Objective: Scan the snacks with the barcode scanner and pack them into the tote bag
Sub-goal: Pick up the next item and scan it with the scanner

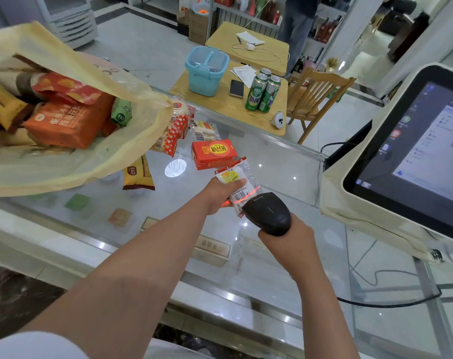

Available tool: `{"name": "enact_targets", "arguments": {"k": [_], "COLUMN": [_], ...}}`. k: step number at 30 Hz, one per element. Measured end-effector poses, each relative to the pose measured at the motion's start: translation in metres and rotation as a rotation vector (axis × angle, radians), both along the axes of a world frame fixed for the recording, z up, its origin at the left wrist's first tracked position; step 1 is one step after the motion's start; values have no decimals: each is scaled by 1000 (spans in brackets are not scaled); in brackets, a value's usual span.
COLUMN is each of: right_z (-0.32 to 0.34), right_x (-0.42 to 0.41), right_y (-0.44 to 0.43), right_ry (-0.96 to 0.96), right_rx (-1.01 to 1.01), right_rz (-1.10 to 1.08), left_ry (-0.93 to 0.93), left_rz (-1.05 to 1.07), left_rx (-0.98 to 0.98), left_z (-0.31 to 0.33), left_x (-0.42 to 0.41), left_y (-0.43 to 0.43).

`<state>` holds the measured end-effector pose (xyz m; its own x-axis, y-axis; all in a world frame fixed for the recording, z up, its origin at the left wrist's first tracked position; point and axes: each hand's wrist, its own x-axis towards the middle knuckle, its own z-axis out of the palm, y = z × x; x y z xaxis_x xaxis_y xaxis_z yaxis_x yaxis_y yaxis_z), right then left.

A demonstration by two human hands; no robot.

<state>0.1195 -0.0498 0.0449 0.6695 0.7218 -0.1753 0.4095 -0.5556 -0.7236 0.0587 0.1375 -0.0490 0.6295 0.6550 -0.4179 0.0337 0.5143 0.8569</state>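
- The left hand grips a white snack packet, thumb pressed on its front. It holds the packet above the glass counter, just on the near side of the red box.
- The right hand is wrapped round the handle of the black barcode scanner, nearer the camera than the red box and slightly to its right.
- The scanner's head sits close against the packet's lower end, and a red line of light falls across the barcode there.
- The fingers under the scanner are hidden, so whether one presses a trigger cannot be told.
- The pale yellow tote bag lies open to the left of the red box, with an orange pack and other snacks inside.
- A red-and-white dotted packet lies between the bag and the red box.
- A clear packet lies just beyond the red box, and a yellow packet lies left of it by the bag's edge.
- A monitor stands well to the right of the red box.
- Green cans stand on a wooden table beyond the red box.
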Motion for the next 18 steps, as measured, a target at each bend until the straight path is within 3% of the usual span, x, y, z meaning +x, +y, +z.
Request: {"name": "enact_targets", "arguments": {"k": [18], "right_z": [3], "right_x": [0], "right_y": [0], "right_ry": [0], "right_rx": [-4], "right_rz": [-8], "left_ry": [17], "left_rz": [17], "left_rx": [-24], "left_z": [-4], "left_x": [3], "left_y": [1]}}
